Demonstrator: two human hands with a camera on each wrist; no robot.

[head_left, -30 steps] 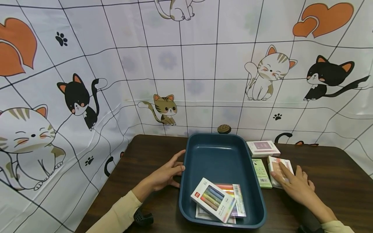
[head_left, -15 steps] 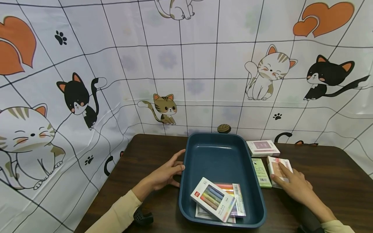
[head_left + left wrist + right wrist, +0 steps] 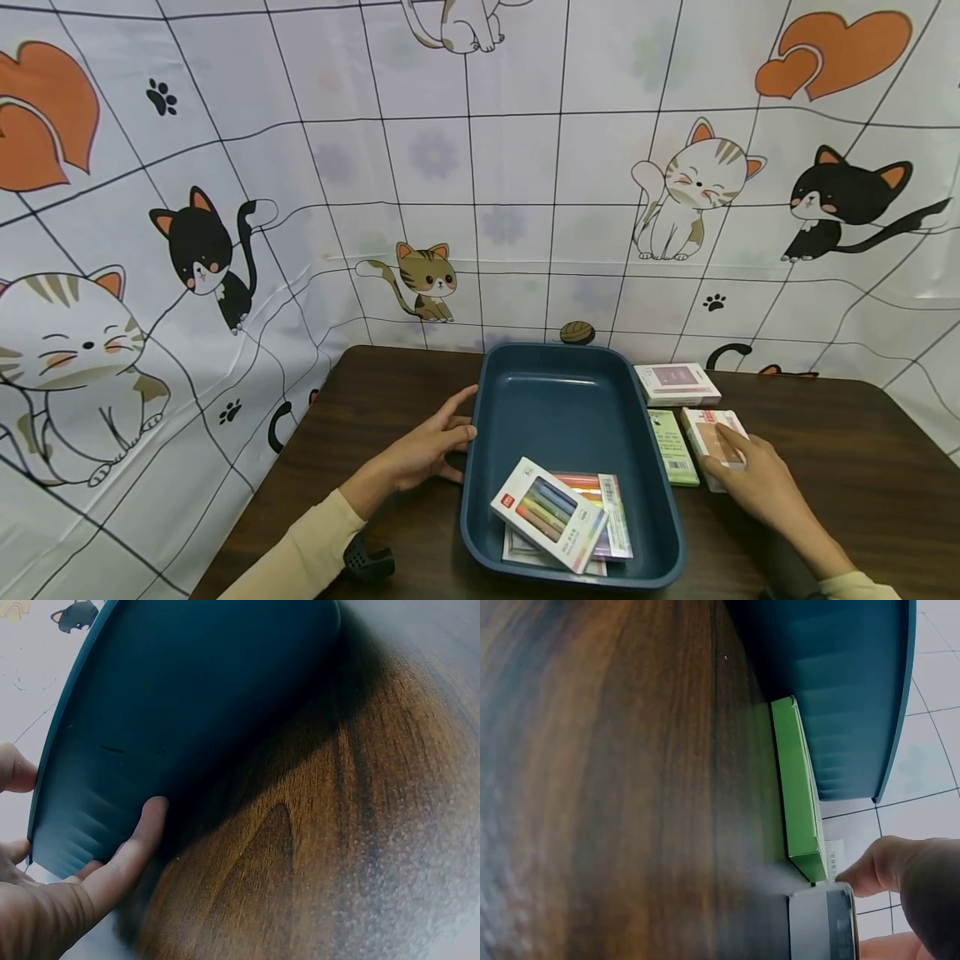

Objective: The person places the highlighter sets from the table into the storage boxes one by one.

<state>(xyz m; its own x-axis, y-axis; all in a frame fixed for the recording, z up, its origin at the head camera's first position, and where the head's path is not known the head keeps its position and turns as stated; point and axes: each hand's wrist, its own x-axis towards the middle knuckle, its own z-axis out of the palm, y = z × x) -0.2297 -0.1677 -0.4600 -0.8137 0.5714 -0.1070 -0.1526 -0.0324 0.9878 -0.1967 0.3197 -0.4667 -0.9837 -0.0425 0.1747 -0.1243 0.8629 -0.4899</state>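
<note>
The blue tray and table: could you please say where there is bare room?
Bare: the far half of the tray, beyond the stacked packs, and the table right of the right hand. Crowded: the tray's near end, and just right of the tray, where three boxes lie.

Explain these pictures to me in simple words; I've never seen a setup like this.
There is no robot here, just a person's bare left hand and right hand. The widest picture comes from a camera worn on the head, looking forward and down. The other two come from cameras on the wrists, each showing its own hand's work. On the dark table stands a blue tray; inside, a white box with coloured sticks lies on other packs. To its right lie a green box and a purple-panelled box. The left hand touches the tray's side; the right grips a tan-panelled box.
</note>
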